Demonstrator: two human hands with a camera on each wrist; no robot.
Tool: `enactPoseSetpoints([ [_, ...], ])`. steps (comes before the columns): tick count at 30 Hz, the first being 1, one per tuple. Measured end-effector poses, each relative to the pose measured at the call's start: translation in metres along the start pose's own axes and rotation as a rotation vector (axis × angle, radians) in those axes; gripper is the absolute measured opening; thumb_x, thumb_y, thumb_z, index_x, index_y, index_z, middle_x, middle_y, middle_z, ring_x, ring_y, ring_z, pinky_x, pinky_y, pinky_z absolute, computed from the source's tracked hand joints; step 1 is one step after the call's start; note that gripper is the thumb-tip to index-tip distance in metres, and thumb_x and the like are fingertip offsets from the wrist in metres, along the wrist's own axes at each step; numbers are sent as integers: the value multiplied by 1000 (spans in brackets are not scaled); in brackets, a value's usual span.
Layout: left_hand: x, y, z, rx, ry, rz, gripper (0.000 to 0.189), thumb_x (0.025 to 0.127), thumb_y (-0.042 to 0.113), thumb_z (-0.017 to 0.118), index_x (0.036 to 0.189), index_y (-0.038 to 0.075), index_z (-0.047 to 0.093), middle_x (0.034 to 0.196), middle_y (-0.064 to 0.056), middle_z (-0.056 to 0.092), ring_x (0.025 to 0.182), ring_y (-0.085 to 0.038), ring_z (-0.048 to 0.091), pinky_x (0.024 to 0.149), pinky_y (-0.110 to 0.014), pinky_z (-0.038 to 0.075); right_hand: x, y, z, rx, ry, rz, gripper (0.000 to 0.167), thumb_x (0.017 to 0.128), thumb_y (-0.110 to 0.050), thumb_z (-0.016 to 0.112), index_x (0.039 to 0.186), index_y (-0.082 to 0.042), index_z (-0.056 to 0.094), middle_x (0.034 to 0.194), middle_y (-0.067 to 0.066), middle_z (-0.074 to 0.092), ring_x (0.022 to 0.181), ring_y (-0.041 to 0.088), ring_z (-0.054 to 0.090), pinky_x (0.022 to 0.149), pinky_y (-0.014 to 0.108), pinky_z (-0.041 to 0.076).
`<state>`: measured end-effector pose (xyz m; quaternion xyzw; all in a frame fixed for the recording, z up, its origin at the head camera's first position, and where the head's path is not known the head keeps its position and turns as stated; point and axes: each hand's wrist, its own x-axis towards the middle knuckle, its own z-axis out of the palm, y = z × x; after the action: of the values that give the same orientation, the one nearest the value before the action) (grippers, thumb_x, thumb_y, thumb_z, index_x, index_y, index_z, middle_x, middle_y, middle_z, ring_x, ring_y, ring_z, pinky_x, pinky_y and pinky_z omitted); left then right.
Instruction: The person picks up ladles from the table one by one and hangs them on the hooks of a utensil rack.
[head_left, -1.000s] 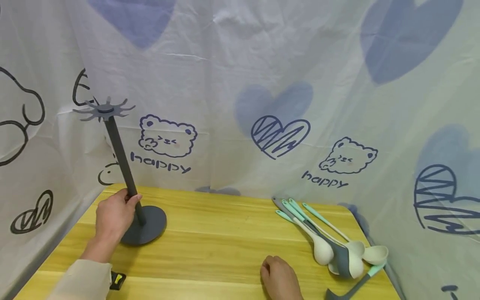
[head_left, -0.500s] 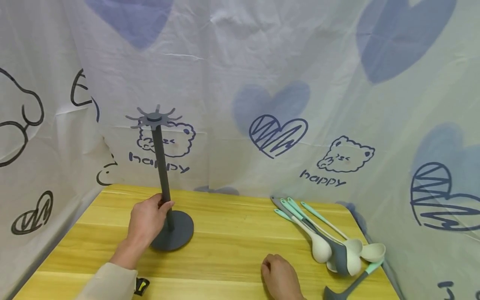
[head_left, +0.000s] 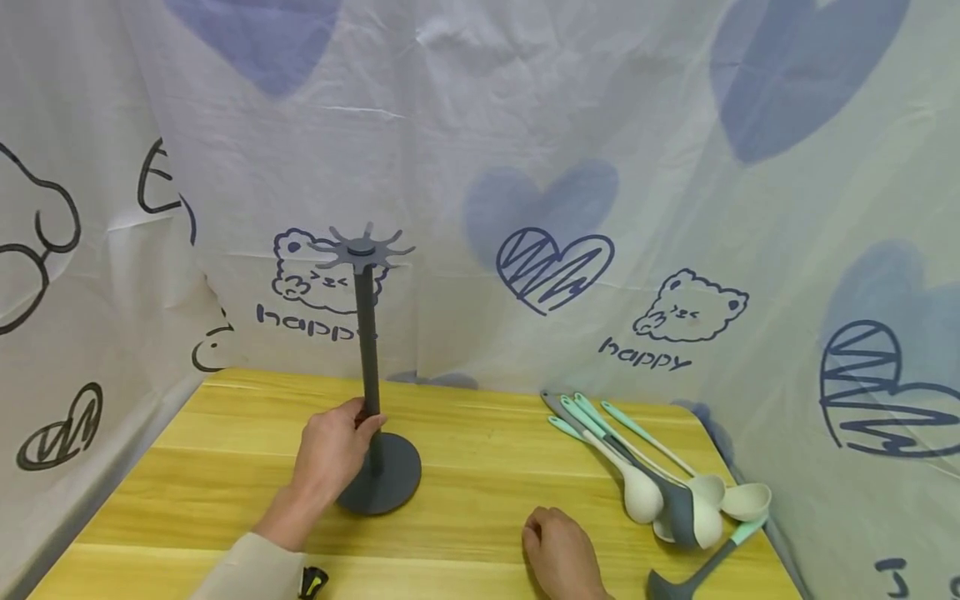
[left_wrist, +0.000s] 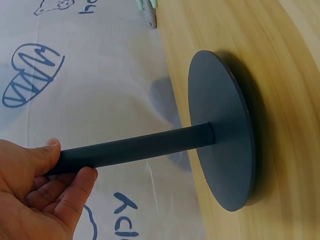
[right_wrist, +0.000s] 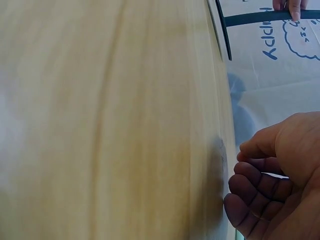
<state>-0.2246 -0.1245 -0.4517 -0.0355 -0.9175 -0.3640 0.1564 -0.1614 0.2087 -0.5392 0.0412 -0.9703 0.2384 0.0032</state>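
Observation:
A dark grey utensil stand, with a round base and a ring of curved hooks on top, stands left of the middle of the table. My left hand grips its pole low down, thumb on one side and fingers on the other. The base is close over the wood, a shadow along its edge in the left wrist view. No utensil hangs on the hooks. My right hand rests at the table's front, fingers loosely curled and holding nothing; the right wrist view shows its bare fingertips.
Several kitchen utensils lie bunched on the right: white ladles and spoons with mint handles, and a grey turner. A grey ladle with a mint handle end lies nearer me. A printed white cloth hangs behind the wooden table.
My left hand has carried the stand to the right and a little nearer, and its pole has come from leaning left to almost upright. The right hand has stayed in place.

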Motion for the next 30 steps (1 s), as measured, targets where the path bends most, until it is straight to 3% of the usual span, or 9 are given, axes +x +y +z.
enactPoseSetpoints([
  [6,-1,7,8,-14,6,16,14,101,22,74,99,8,75,85,-5,76,72,-22,68,64,-40,58,0,0,0,-4,18,-8,13,99,-16,70,86,-18,69,75,-6,56,65,8,50,60,30,43],
  [14,-2,19,17,-24,-7,22,14,101,21,74,98,8,75,84,-5,75,69,-20,60,61,-35,53,-1,1,1,-17,41,-12,13,98,-16,70,85,-19,69,75,-7,56,65,8,50,61,31,43],
  [23,-8,29,31,-24,-17,57,13,99,24,76,95,12,75,82,-2,75,68,-16,65,60,-34,54,-2,-1,0,18,-1,3,12,100,-17,69,88,-16,69,77,-6,58,66,9,51,60,31,44],
  [30,-11,40,42,-49,-12,82,13,99,25,76,92,14,75,81,-1,74,66,-14,61,58,-31,51,-3,1,1,10,21,0,11,99,-16,69,88,-16,70,77,-6,58,66,8,51,61,30,44],
])
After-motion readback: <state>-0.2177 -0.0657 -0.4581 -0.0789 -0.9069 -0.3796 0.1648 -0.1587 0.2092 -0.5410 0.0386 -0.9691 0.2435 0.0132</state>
